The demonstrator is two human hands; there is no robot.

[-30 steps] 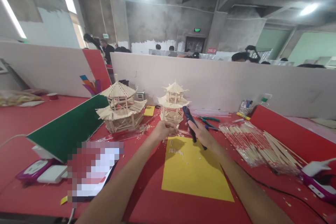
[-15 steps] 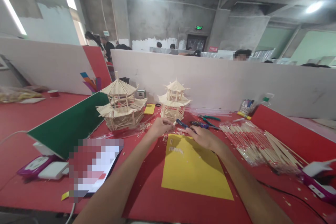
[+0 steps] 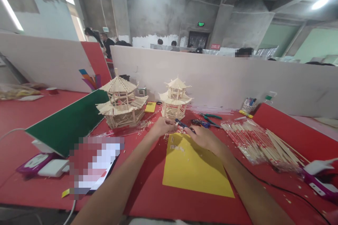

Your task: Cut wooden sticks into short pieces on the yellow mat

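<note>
Just above the far edge of a yellow sheet (image 3: 196, 175), my right hand (image 3: 203, 135) is closed around blue-handled pliers (image 3: 182, 124). The jaws point left toward my left hand (image 3: 164, 126), whose fingers pinch a short piece of wooden stick (image 3: 176, 123). Jaws and stick are close together; whether they touch I cannot tell. Small cut bits (image 3: 176, 147) lie in a row on the sheet. Behind my hands stands a small two-roofed pagoda model (image 3: 176, 100) of pale sticks, with a larger pagoda model (image 3: 120, 103) to its left.
Bagged wooden sticks (image 3: 253, 140) lie at the right, with green-handled pliers (image 3: 211, 116) and a blue tool (image 3: 200, 123) nearer the middle. A tablet (image 3: 105, 172) lies at the left by a green board (image 3: 71, 123). Power strips (image 3: 37, 163) and a cable (image 3: 266, 181) flank the work area.
The right hand and pliers have shifted slightly left, bringing the jaws closer to the left fingers. The left hand stays nearly in place. The camera view has tilted slightly.
</note>
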